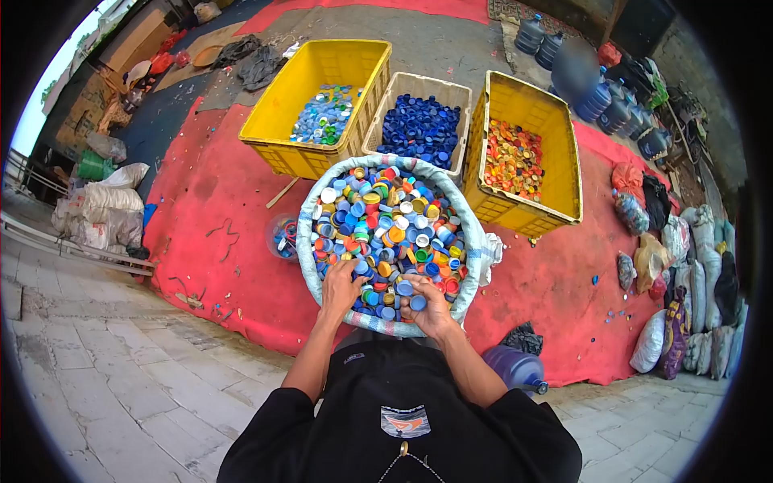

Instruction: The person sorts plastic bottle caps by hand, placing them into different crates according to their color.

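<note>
A round basket with a cloth-wrapped rim (305,241) is full of mixed bottle caps (386,209). At its near left part my left hand (342,282) is closed around a light blue cap (361,266). My right hand (429,304), nearer the right rim, has its fingers bent round blue caps (417,303). Behind the basket are three crates: a yellow crate (274,105) with light blue, white and green caps, a white crate (465,101) with dark blue caps, and a yellow crate (564,137) with orange, red and yellow caps.
A small clear tub (283,235) touches the basket's left side. A large blue bottle (515,367) lies near my right elbow. Filled sacks (704,266) line the right, more sacks (105,209) the left. Water jugs (596,101) stand back right. Red sheeting (201,201) covers the ground.
</note>
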### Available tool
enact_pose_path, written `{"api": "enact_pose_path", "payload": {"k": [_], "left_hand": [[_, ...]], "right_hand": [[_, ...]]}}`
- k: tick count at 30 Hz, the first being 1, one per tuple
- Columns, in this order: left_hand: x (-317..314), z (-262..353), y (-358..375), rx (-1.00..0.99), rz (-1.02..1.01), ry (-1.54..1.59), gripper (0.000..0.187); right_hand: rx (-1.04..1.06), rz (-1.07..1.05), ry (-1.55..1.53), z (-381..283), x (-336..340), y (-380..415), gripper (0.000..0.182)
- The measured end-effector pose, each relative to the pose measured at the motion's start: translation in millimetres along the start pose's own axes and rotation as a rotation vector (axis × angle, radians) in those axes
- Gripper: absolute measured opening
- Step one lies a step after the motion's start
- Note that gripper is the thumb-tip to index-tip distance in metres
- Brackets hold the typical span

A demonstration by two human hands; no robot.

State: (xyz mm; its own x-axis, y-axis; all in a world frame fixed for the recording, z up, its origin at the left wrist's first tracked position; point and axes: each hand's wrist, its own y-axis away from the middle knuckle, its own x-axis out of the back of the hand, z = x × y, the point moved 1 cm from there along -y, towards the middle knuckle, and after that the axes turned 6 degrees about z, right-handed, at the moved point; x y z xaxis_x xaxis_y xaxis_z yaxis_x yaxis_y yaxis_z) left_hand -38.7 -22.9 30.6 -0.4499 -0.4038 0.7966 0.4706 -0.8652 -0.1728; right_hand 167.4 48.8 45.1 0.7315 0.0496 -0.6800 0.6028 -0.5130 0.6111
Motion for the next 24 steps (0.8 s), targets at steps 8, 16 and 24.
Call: {"api": "enact_pose_path", "payload": {"k": [8, 16, 24], "left_hand": [[-4.8, 7.1, -12.1, 0.006, -0.093, -0.007, 0.036], [-14.1, 13.4, -6.8, 0.473, 0.051, 0.536, 0.028], [9.2, 35.4, -18.9, 0.785, -0.080, 1.664, 0.021]], "right_hand": [[-0.037, -0.078, -0.090, 11.3, 22.0, 12.5, 0.035], [0.050, -0.077, -0.083, -14.6, 33.1, 14.8, 0.049], [0.126, -0.034, -0.060, -33.9, 3.9, 14.8, 0.076]]}}
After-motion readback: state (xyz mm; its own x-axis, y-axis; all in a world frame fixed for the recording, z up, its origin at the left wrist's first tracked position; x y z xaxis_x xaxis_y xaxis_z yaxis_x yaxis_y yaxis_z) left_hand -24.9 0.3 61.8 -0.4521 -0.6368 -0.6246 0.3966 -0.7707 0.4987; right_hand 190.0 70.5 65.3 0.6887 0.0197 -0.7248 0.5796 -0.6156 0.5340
